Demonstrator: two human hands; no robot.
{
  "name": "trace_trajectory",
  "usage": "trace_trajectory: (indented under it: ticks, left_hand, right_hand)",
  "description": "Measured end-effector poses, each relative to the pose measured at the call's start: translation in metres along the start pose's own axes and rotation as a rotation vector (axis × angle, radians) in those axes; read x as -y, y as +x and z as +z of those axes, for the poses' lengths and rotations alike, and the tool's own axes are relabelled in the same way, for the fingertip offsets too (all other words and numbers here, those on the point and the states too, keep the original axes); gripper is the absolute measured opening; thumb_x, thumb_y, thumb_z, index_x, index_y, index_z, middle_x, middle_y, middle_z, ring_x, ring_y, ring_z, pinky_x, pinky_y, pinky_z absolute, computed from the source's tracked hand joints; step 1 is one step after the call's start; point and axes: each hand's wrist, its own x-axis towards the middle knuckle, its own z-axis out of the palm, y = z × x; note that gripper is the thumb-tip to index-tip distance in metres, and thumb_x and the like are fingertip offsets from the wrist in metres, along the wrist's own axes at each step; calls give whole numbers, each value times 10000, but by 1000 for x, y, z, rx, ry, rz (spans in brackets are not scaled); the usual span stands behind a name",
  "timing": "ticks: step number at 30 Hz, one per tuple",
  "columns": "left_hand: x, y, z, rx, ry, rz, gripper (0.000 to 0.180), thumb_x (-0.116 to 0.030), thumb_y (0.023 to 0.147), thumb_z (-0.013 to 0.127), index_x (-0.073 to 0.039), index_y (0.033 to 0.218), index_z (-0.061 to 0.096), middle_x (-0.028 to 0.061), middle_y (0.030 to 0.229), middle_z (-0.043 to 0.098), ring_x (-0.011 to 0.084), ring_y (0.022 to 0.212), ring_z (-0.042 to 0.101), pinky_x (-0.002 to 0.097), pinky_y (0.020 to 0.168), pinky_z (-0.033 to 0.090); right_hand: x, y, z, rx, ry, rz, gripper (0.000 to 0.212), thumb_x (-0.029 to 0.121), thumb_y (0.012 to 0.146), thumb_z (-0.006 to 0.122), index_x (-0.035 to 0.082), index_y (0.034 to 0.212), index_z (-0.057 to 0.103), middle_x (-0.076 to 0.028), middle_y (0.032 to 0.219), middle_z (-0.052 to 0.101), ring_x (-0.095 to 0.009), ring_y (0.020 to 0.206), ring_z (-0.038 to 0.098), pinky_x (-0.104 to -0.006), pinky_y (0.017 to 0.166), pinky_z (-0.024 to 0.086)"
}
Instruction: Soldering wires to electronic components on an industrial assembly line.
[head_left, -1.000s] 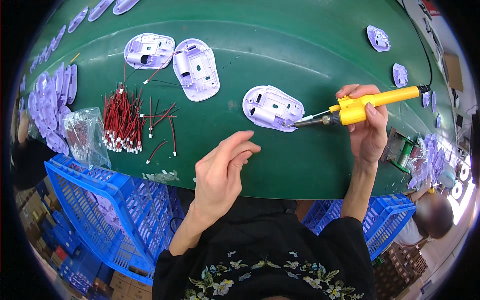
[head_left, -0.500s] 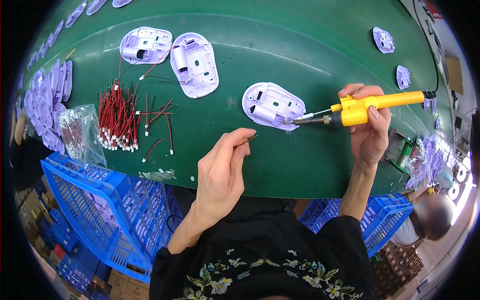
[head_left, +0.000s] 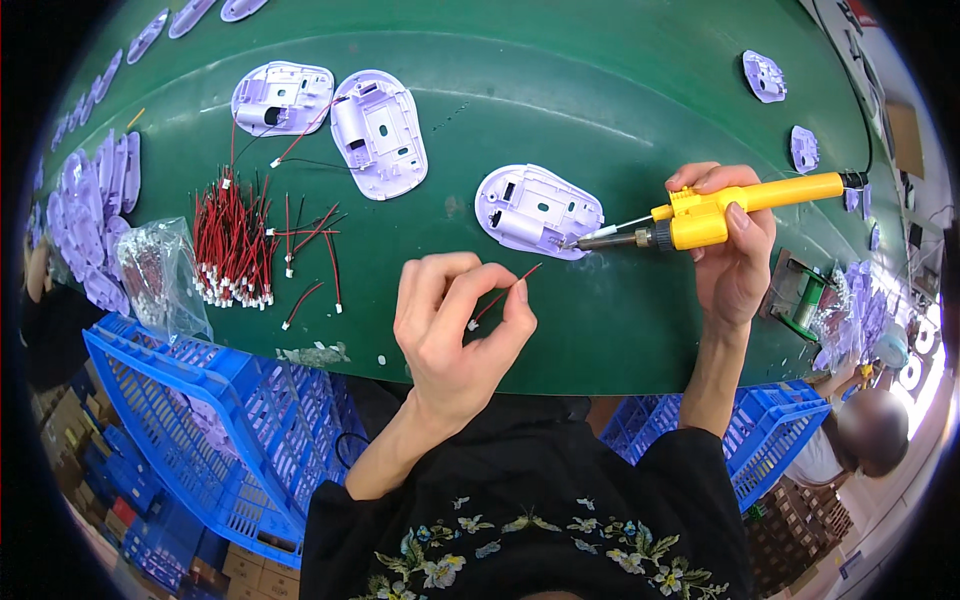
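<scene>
In my right hand (head_left: 735, 240) is a yellow soldering iron (head_left: 700, 220) with a solder feed tube beside its tip. The tip meets the near right edge of a pale lilac plastic shell (head_left: 545, 208) lying on the green table. My left hand (head_left: 455, 320) pinches a short red wire (head_left: 490, 307) between thumb and forefinger, just short of the shell; a small white connector hangs at its lower end. Farther left lie two more lilac shells, one upright oval (head_left: 380, 135) and one sideways (head_left: 283, 100), with red and black wires attached.
A heap of red wires with white connectors (head_left: 235, 240) lies at left, beside a clear plastic bag (head_left: 160, 275) and stacked lilac parts (head_left: 90, 210). Blue crates (head_left: 240, 430) stand below the table edge. A green solder spool (head_left: 803, 305) sits at right. A person (head_left: 865, 435) is beyond it.
My left hand has turned and opened out its fingers, bringing more of the red wire and its connector into sight. The iron has shifted slightly left in the picture along with the shell.
</scene>
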Motion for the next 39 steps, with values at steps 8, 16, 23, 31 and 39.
trace_trajectory:
  ticks: [8,16,23,31,39]
  left_hand:
    - [-9,4,10,-38,224,4,166,-108,633,839,-144,754,731,76,1186,490,283,1152,453,419,946,309]
    - [-9,6,17,-25,234,-16,153,-121,642,841,-154,739,727,78,1217,475,309,1235,390,465,984,271]
    - [-10,7,19,-5,270,-14,158,-123,642,839,-156,744,722,72,1202,480,305,1223,401,458,969,274]
    - [-9,8,21,-13,267,-10,174,-118,624,832,-161,753,724,70,1172,504,297,1195,428,443,953,279]
    - [-6,8,24,-55,261,-3,168,-149,604,823,-184,728,716,59,1151,539,303,1173,448,433,896,267]
  right_hand:
    - [-1,0,-1,-5,12,-7,336,279,901,582,-10,1072,604,-225,1077,659,-160,800,645,-208,555,451]
    - [-2,0,-1,5,21,-8,340,288,908,592,-8,1074,606,-220,1079,661,-153,803,636,-208,556,449]
    - [-2,-1,-2,16,24,-11,341,288,910,596,-9,1077,606,-218,1081,661,-142,784,623,-206,560,448]
    - [-1,-1,-1,-1,29,-11,339,290,912,589,-6,1076,607,-219,1081,664,-144,789,630,-205,559,448]
    - [-1,-1,-1,2,12,-12,354,304,906,587,-6,1076,602,-226,1078,665,-142,771,630,-206,557,453]
